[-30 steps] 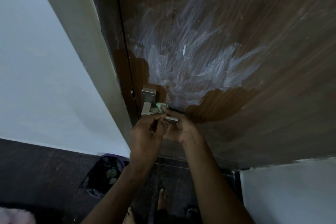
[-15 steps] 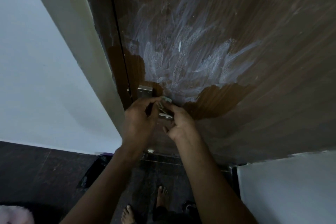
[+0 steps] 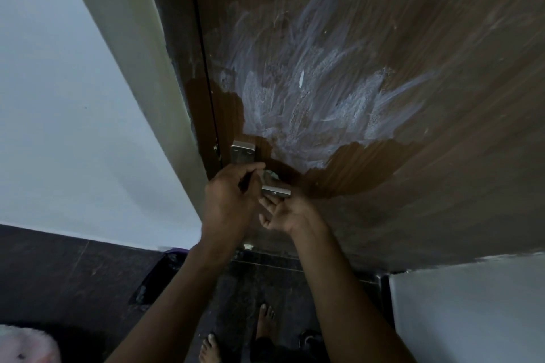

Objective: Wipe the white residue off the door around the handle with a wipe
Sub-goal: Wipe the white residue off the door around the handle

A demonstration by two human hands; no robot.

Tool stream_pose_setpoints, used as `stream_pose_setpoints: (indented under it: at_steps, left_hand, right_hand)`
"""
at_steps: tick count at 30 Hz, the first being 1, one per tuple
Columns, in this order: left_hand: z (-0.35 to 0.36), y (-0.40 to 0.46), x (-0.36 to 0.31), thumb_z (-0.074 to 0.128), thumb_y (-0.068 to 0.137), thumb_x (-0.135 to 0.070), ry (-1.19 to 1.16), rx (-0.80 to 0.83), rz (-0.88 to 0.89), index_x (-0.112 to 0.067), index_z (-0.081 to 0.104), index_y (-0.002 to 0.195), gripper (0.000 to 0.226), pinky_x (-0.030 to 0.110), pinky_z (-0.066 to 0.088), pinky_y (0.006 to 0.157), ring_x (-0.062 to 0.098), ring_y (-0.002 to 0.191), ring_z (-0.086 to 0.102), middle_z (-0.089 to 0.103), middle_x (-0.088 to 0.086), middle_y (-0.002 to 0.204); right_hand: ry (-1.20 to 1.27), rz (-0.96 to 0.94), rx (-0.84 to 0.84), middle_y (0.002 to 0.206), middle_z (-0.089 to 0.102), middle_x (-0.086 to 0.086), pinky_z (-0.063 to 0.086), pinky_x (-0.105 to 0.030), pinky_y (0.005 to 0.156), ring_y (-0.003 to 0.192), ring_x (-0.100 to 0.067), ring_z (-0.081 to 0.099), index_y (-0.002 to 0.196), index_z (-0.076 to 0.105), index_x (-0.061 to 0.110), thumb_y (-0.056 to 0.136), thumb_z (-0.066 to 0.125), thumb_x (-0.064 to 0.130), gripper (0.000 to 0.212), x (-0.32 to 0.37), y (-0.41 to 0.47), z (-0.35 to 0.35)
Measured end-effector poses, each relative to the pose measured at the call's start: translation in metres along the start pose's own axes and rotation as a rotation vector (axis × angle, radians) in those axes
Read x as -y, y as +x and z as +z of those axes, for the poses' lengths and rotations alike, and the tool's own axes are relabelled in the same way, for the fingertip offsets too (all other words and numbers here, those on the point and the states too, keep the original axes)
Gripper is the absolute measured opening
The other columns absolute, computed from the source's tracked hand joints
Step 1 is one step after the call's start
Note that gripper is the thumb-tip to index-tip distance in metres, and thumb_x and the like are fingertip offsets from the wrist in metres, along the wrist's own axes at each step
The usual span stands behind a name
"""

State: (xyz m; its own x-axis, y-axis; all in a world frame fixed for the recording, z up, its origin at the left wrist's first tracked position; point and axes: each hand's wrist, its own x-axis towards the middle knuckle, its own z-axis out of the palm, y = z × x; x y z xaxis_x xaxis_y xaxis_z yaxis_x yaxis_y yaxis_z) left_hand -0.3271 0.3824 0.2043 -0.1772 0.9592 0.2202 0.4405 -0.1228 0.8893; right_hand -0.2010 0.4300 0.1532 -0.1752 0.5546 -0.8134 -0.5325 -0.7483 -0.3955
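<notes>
Since a moment earlier, right hand [image 3: 284, 211] had let go and turned palm-up, fingers loose, under the handle [image 3: 275, 190]. Left hand [image 3: 228, 196] pinched the wipe [image 3: 269, 175] behind the lever. White residue [image 3: 309, 97] above remained; door [image 3: 413, 186] mostly uncleaned.

White residue [image 3: 309, 97] above handle [image 3: 275, 191]

The left hand [image 3: 228, 200] covers most of the crumpled pale green wipe [image 3: 269, 176] and the middle of the silver metal lever handle [image 3: 275, 191]; its grip can't be made out.
</notes>
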Motion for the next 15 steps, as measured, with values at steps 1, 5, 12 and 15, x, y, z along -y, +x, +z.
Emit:
stream_pose_setpoints:
  at_steps: [1,5,12,15]
  left_hand:
    - [-0.001,0.0,0.0,0.064,0.094,-0.013,0.001,-0.003,-0.003,-0.03,0.073,0.112,0.026,0.001,0.046,0.077,-0.008,0.095,0.065,0.069,-0.018,0.105]
    - [-0.003,0.002,0.0,0.065,0.095,-0.014,0.009,-0.009,-0.01,-0.028,0.073,0.113,0.024,0.003,0.047,0.078,-0.006,0.094,0.065,0.07,-0.014,0.107]
    - [0.0,0.005,-0.002,0.067,0.093,-0.015,0.051,0.016,0.071,-0.025,0.074,0.113,0.023,0.0,0.044,0.078,-0.015,0.092,0.061,0.067,-0.019,0.104]
    - [0.001,0.008,-0.005,0.066,0.094,-0.017,0.054,-0.011,0.104,-0.024,0.074,0.112,0.022,0.0,0.043,0.078,-0.016,0.092,0.06,0.065,-0.021,0.102]
  right_hand:
    - [0.008,-0.03,-0.003,0.096,0.079,0.0,0.039,-0.043,0.083,0.107,-0.016,0.063,0.087,0.075,0.016,0.071,0.079,0.023,0.018,0.0,-0.001,-0.003]
    - [0.058,-0.095,-0.032,0.099,0.079,0.002,0.036,-0.04,0.09,0.102,-0.013,0.065,0.085,0.08,0.021,0.084,0.069,0.022,0.011,-0.006,-0.003,-0.016]
    - [-0.115,-0.117,-0.158,0.087,0.075,0.004,0.038,-0.032,0.075,0.086,-0.013,0.065,0.088,0.07,0.018,0.089,0.069,0.023,0.005,0.018,-0.04,0.003]
    - [-0.064,-0.317,-0.1,0.082,0.079,0.0,0.051,-0.029,0.058,0.066,-0.011,0.075,0.083,0.077,0.014,0.077,0.083,0.022,0.012,0.028,-0.067,0.016]
